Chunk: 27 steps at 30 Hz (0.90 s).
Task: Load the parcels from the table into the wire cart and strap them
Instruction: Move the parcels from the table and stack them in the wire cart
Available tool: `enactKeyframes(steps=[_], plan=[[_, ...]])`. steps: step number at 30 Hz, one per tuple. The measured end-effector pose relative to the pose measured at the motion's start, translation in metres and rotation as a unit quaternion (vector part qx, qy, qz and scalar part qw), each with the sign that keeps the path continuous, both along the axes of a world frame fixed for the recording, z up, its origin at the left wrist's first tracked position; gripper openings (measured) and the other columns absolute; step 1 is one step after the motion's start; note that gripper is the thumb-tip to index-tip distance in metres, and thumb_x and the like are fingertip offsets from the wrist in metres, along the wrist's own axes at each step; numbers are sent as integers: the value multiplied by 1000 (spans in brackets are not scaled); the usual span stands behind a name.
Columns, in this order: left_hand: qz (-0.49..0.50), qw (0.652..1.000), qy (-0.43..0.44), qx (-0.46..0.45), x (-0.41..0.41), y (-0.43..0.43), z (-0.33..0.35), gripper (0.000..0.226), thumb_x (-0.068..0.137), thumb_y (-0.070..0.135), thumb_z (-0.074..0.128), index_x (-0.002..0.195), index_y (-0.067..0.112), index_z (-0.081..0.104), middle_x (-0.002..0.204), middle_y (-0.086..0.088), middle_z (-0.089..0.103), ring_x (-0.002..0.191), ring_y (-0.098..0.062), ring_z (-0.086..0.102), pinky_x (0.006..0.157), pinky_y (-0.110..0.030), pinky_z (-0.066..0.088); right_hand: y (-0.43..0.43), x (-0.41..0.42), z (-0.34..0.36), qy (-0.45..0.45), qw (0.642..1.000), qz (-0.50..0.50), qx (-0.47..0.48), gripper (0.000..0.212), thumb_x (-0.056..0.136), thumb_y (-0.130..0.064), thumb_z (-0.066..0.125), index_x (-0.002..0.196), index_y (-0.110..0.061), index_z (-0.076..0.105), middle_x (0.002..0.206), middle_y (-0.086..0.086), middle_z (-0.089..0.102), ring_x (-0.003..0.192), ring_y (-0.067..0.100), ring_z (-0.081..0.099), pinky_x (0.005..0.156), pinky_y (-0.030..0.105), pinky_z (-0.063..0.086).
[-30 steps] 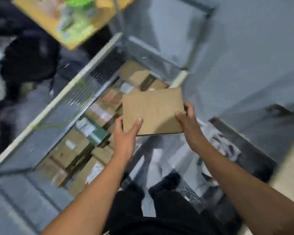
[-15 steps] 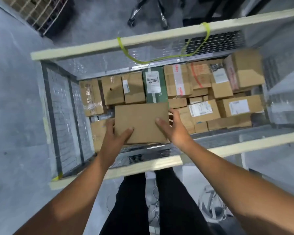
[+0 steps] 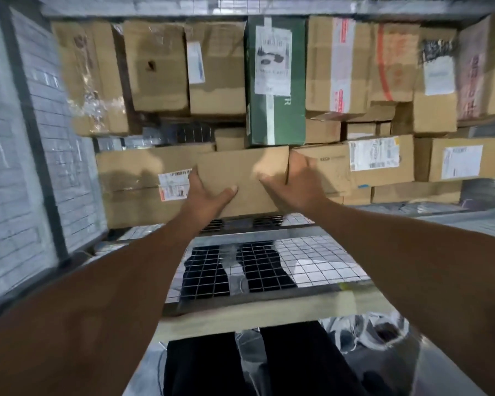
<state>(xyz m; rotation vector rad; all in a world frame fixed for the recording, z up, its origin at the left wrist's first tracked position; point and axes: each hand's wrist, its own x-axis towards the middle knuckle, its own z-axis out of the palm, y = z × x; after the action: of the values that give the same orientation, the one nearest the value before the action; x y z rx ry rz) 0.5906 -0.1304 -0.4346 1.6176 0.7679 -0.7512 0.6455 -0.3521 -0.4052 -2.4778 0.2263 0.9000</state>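
Observation:
I hold a plain flat cardboard parcel [image 3: 242,174] low inside the wire cart [image 3: 269,270], above the near row of boxes. My left hand [image 3: 209,192] grips its left side with the thumb on top. My right hand [image 3: 290,181] grips its right edge. Beneath and to the left lies a long brown box with a white label [image 3: 137,181]. A dark green box [image 3: 275,81] stands just beyond the parcel. Several brown parcels fill the cart's far and right parts.
The cart's near wire mesh wall with a pale top rail [image 3: 269,312] crosses under my forearms. A mesh side wall [image 3: 40,138] stands at left. My dark-trousered legs [image 3: 212,364] are on the grey floor outside the cart.
I have leaned over the cart and lowered the flat parcel deeper, from above the near rail down among the boxes. The view has closed in on the cart's contents.

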Motion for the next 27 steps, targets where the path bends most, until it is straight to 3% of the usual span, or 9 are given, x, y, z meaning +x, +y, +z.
enactKeyframes(steps=[1,3,6,9,14,16,20,23,27], plan=[[-1,1000,-6,9,-1,-2,-4,98,84,32,86,155,20,20,126,15,56,109,6,61,92,-20,58,-4,-2,-4,-36,998,44,-40,86,84,-77,58,134,-7,53,123,17,59,117,34,52,96,42,47],[-1,1000,-8,25,-3,-8,-9,105,82,34,88,158,21,17,124,22,52,106,9,57,81,-5,51,-9,-3,-11,-86,987,94,-97,93,88,-79,54,134,1,51,124,23,56,113,37,51,98,46,44],[-9,999,10,38,-2,-15,-6,111,81,32,89,160,18,12,140,3,51,121,-12,55,100,-24,47,-13,-9,-8,-30,986,122,-109,110,85,-76,60,157,-1,25,143,25,44,129,39,43,111,48,37],[-23,997,56,47,12,-14,8,118,80,29,90,163,15,7,151,-10,48,132,-24,52,115,-38,42,-9,-7,8,15,986,124,-106,115,85,-76,60,163,-8,11,150,21,37,135,36,40,113,47,39],[-53,982,42,175,31,-14,74,112,81,45,86,164,17,17,162,-10,39,146,-33,42,119,-47,38,-12,2,76,73,995,35,-56,98,89,-69,61,162,-23,16,156,10,36,142,32,36,118,52,35],[-93,974,-9,207,33,-22,113,101,86,51,77,163,15,22,166,-7,33,151,-32,33,122,-48,33,-19,-3,114,50,998,15,-47,89,91,-64,60,160,-22,23,153,9,41,141,30,38,118,48,35],[-157,968,-93,173,34,-54,194,86,94,51,69,162,17,29,168,-4,30,154,-26,28,125,-44,27,-45,-28,195,-53,994,-95,-19,79,95,-50,64,159,-14,35,152,12,44,144,29,37,119,43,33],[-217,951,-169,140,25,-93,251,80,97,58,61,162,23,30,169,-1,28,155,-23,27,126,-47,25,-72,-71,255,-126,966,-226,14,74,98,-44,64,158,-10,37,158,11,41,148,28,35,122,40,28],[-334,902,-254,105,-7,-176,317,73,98,61,57,156,20,40,162,-6,39,150,-26,35,123,-46,29,-124,-164,316,-224,890,-398,-16,62,98,-35,69,148,-3,49,146,17,53,140,34,44,114,33,28]])
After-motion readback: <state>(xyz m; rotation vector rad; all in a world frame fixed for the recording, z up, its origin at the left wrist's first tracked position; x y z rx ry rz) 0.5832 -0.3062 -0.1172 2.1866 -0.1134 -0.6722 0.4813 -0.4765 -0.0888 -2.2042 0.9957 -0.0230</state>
